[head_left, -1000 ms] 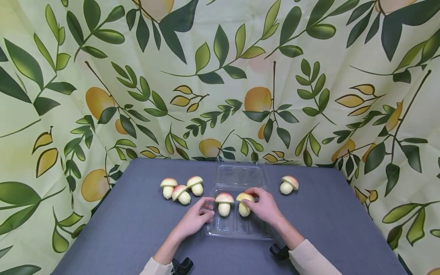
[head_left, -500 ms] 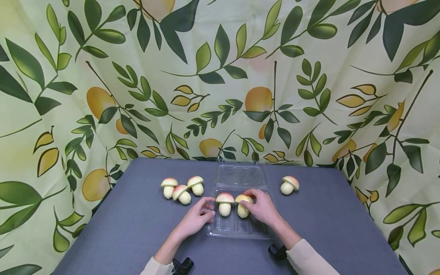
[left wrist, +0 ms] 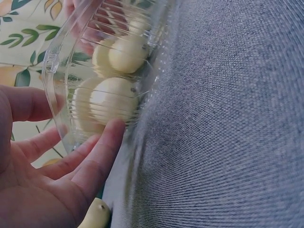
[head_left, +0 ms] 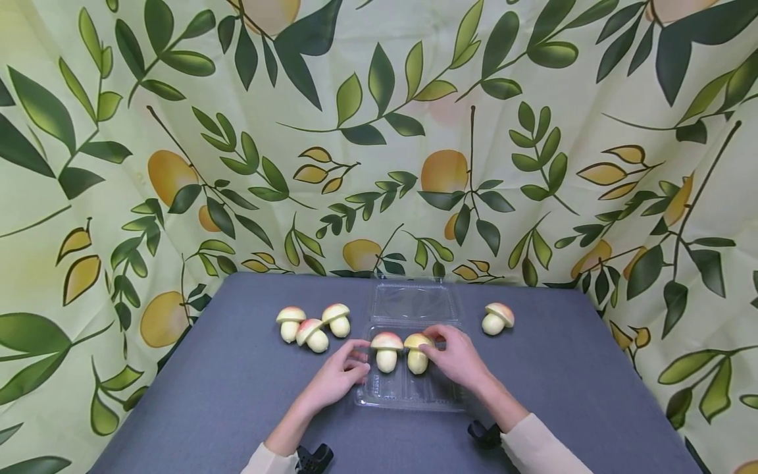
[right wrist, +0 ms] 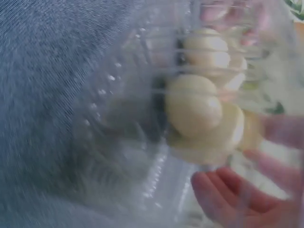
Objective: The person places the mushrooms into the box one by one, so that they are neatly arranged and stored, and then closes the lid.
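Note:
An open clear plastic clamshell box (head_left: 408,399) lies on the table. Two toy mushrooms are in its lower half: a red-capped mushroom (head_left: 387,359) on the left and a yellow-capped mushroom (head_left: 418,362) close beside it. My right hand (head_left: 456,355) pinches the yellow cap between thumb and fingers; the right wrist view is blurred but shows the fingers at this mushroom (right wrist: 194,107). My left hand (head_left: 337,375) rests its extended fingers against the box's left side. Through the clear wall, the left wrist view shows the pale round stem (left wrist: 114,99) just beyond the fingertips.
A cluster of mushrooms (head_left: 310,334) lies left of the box, with another mushroom (head_left: 498,318) alone at the right. The box's raised lid (head_left: 414,303) extends toward the back. A leaf-and-fruit patterned curtain (head_left: 379,145) hangs behind the grey-blue table (head_left: 249,382).
My right hand has shifted the yellow-capped mushroom slightly left, nearer the red-capped one, and it now stands straighter. My left hand stays in place at the box's side.

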A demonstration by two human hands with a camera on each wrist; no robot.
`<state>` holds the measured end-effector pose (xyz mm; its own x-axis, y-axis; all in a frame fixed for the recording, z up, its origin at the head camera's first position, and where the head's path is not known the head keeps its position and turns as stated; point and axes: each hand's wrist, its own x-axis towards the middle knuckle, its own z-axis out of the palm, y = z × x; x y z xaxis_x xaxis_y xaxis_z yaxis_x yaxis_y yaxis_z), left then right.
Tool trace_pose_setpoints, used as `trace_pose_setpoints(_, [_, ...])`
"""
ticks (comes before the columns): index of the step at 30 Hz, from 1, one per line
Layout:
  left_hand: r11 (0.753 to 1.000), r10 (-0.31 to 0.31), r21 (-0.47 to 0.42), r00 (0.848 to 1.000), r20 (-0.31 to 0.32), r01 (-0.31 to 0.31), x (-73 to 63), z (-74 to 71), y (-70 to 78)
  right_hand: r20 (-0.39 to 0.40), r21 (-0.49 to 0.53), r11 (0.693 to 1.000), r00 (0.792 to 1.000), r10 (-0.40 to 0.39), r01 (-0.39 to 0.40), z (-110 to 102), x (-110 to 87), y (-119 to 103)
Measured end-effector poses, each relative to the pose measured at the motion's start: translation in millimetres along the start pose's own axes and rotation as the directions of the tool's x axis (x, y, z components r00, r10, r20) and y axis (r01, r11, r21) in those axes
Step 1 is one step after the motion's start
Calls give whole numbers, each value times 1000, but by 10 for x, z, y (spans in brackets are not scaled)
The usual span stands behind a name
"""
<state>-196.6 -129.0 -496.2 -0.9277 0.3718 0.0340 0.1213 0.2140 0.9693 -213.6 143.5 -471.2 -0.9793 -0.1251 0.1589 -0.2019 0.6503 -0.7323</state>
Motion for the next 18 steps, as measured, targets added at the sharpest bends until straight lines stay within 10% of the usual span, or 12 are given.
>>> trace_pose_setpoints(18, [999, 16, 37, 1000, -14, -15, 19, 9, -34, 47, -19, 1000, 999, -15, 16, -621, -74, -79])
